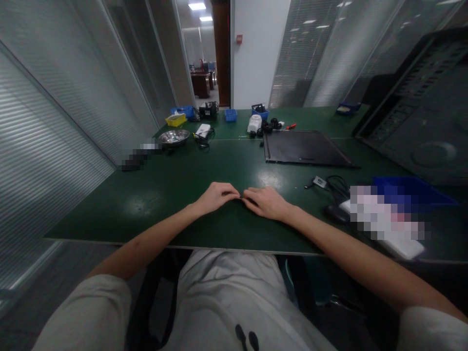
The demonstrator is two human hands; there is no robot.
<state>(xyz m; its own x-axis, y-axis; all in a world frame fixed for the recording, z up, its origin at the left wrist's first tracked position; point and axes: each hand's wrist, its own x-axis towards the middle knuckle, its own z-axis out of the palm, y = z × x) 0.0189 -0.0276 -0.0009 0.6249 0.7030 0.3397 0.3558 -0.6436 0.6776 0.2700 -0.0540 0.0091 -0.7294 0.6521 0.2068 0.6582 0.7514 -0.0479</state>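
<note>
Both hands rest low over the green table [204, 165], close together in front of my body. My left hand [218, 196] is closed in a pinch, thumb and fingertips pressed together and pointing right. Facing it, my right hand [266, 201] is also closed, its fingers bent and its tips pointing left. A tiny, thin item seems to sit between the two sets of fingertips, too small to name. Nearest to my right hand lies a small white tag [320, 182] with a dark cable.
A flat black panel [307, 147] lies beyond my right hand. At right are a mouse [336, 213], a blue tray [409, 191] and a large upright dark casing [420, 107]. A metal bowl [174, 138], a yellow bin [176, 120] and a blue basket [230, 115] stand farther back.
</note>
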